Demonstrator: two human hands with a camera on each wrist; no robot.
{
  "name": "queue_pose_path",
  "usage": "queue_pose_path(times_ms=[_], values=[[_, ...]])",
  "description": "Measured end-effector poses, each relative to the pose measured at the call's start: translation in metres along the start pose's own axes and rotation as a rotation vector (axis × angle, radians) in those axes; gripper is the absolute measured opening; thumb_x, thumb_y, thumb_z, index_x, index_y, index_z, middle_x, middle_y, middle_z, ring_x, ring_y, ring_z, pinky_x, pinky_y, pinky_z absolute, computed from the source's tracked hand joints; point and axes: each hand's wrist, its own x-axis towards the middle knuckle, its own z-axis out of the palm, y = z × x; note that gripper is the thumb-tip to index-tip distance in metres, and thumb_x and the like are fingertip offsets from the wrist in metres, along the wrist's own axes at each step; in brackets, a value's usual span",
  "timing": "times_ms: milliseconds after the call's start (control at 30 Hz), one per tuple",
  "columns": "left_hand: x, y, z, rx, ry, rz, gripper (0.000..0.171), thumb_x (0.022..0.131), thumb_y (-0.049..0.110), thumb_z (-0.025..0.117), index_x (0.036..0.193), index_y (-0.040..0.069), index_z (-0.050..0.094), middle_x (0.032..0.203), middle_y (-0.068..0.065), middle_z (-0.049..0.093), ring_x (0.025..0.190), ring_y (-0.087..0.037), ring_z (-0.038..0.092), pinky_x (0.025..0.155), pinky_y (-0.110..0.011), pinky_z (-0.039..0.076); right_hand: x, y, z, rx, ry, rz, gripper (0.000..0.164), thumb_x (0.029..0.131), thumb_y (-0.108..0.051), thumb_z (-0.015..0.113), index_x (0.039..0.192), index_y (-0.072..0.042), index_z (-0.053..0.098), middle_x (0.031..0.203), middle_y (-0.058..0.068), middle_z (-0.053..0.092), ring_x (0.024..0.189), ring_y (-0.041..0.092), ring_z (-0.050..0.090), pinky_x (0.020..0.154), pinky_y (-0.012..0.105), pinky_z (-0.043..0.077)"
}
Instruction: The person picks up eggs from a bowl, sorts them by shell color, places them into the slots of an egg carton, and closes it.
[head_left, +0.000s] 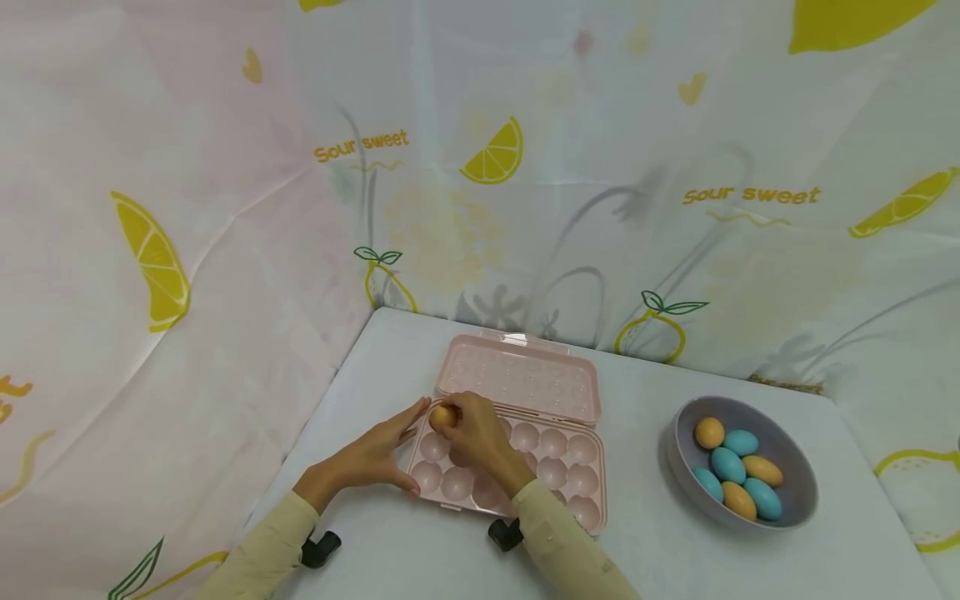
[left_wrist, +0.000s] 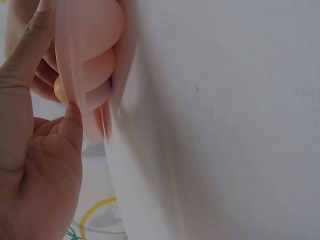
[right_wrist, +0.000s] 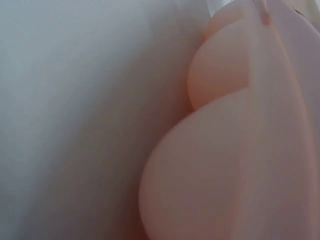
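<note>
A pink plastic egg box [head_left: 604, 483] lies on the table with its lid [head_left: 517, 377] folded back. Between thumb and fingers, my right hand [head_left: 483, 433] pinches a yellow-orange egg [head_left: 442, 418] at the back left cup. Whether the egg touches the cup bottom cannot be seen. Along the box's left side my left hand [head_left: 367, 454] is spread, its thumb at the front corner and fingers near the back corner. The left wrist view shows this hand [left_wrist: 45, 165] touching the rim. Only the box's rounded cups [right_wrist: 195, 175] show in the right wrist view.
To the right stands a grey bowl [head_left: 806, 492] holding several blue and yellow-orange eggs [head_left: 727, 465]. White cloth covers the table [head_left: 637, 550]. A lemon-printed curtain [head_left: 525, 242] hangs behind and at both sides.
</note>
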Motion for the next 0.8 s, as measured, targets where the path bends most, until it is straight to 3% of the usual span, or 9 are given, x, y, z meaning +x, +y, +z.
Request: queue_pose_path(times_ms=[167, 333, 633, 800], values=[[-0.001, 0.003, -0.001, 0.015, 0.005, -0.013, 0.131, 0.061, 0.033, 0.091, 0.156, 0.003, 0.006, 0.161, -0.013, 0.012, 0.146, -0.027, 0.019, 0.110, -0.036, 0.037, -0.002, 0.003, -0.016, 0.065, -0.018, -0.019, 0.035, 0.079, -0.012, 0.081, 0.110, 0.000, 0.070, 0.102, 0.010, 0.069, 0.092, 0.022, 0.066, 0.079, 0.029, 0.058], [0.001, 0.003, 0.000, 0.012, 0.001, -0.005, 0.132, 0.060, 0.033, 0.092, 0.156, 0.002, 0.006, 0.161, -0.016, 0.012, 0.146, -0.028, 0.018, 0.111, -0.037, 0.036, -0.006, 0.012, -0.052, 0.072, 0.019, -0.057, 0.036, 0.076, -0.006, 0.081, 0.108, 0.006, 0.069, 0.103, 0.016, 0.069, 0.093, 0.031, 0.067, 0.079, 0.040, 0.060], [0.003, 0.003, -0.001, 0.036, 0.009, -0.009, 0.134, 0.058, 0.032, 0.093, 0.156, 0.002, 0.006, 0.161, -0.016, 0.012, 0.146, -0.026, 0.019, 0.110, -0.033, 0.036, -0.022, 0.037, -0.137, -0.056, 0.135, -0.025, 0.037, 0.075, -0.006, 0.083, 0.108, 0.004, 0.068, 0.105, 0.017, 0.068, 0.096, 0.030, 0.066, 0.079, 0.040, 0.060], [0.004, 0.005, 0.001, 0.028, -0.002, -0.027, 0.135, 0.057, 0.031, 0.093, 0.156, 0.003, 0.006, 0.161, -0.015, 0.011, 0.146, -0.025, 0.018, 0.110, -0.032, 0.036, -0.043, 0.060, -0.178, -0.176, 0.194, 0.022, 0.038, 0.075, -0.005, 0.083, 0.108, 0.006, 0.068, 0.102, 0.018, 0.069, 0.094, 0.031, 0.066, 0.077, 0.041, 0.061]])
